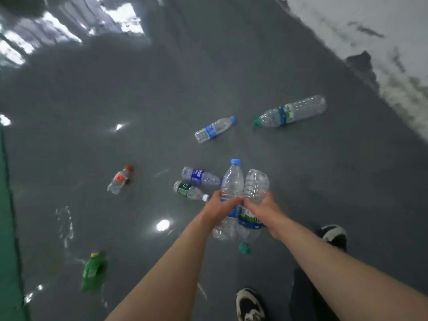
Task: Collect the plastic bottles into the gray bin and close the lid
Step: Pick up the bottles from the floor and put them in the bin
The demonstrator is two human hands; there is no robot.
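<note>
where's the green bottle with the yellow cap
In the head view the green bottle lies on the floor at lower left, near the green strip, below the red-capped bottle.

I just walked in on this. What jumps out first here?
Two hands, left hand and right hand, meet at the centre, each gripping a clear plastic bottle: a blue-capped bottle pointing up and a green-capped bottle pointing down. Around them, more bottles lie scattered on the shiny gray floor, including a green bottle at lower left.

Glossy gray floor [162, 89] reflecting lights, beside what looks like a white wall [370, 24].
</note>
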